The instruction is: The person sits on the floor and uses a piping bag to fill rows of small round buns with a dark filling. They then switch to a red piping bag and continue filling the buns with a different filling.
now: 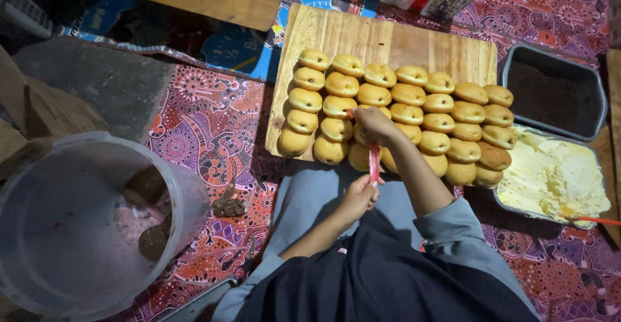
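**bunwatcher:** Hands [359, 196] both pinching one red strip [374, 161], left low near the lap, right hand [371, 123] up over the buns [401, 112] on the wooden board [362, 34].

**doughguy:** Runs near-far, pulled straight between both grips. Right end nearer the buns, pointing at the board.

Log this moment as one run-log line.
left hand: grips red strip's lower end | right hand: holds its upper end, over golden round buns | wooden board underneath
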